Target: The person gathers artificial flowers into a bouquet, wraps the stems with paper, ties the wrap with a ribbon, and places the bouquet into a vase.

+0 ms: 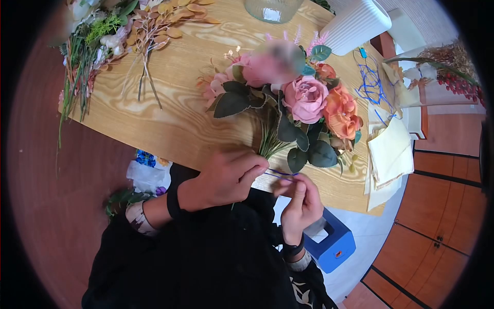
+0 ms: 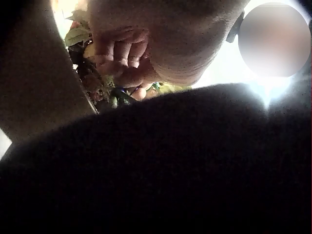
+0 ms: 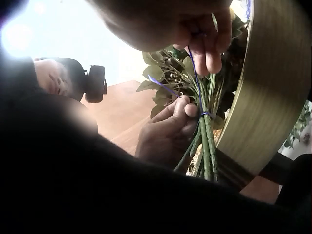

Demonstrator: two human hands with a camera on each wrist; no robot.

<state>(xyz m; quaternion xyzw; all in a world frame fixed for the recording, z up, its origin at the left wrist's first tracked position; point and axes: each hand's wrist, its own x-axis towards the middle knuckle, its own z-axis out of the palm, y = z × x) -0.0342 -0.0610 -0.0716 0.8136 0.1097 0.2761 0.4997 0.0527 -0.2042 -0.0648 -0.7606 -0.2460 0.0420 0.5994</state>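
A bouquet of artificial flowers, with a pink rose [image 1: 306, 99], orange blooms [image 1: 342, 112] and dark green leaves [image 1: 234, 105], lies at the table's near edge. Its green stems [image 3: 207, 146] point toward the person, with a blue cord [image 3: 205, 114] looped round them. My left hand [image 1: 226, 177] is beside the stems and pinches one end of the cord between thumb and finger. My right hand [image 1: 301, 206] grips the cord's other part, which stretches between both hands. The left wrist view shows curled fingers [image 2: 127, 54], with much of that view dark.
Loose flower stems [image 1: 85, 77] and orange-leaved sprigs [image 1: 154, 31] lie at the table's far left. A glass vase [image 1: 275, 9] and a white ribbed vase [image 1: 356, 27] are at the back. Tangled blue cord [image 1: 371, 82] and cream paper sheets [image 1: 391, 154] lie right, above a blue stool [image 1: 334, 244].
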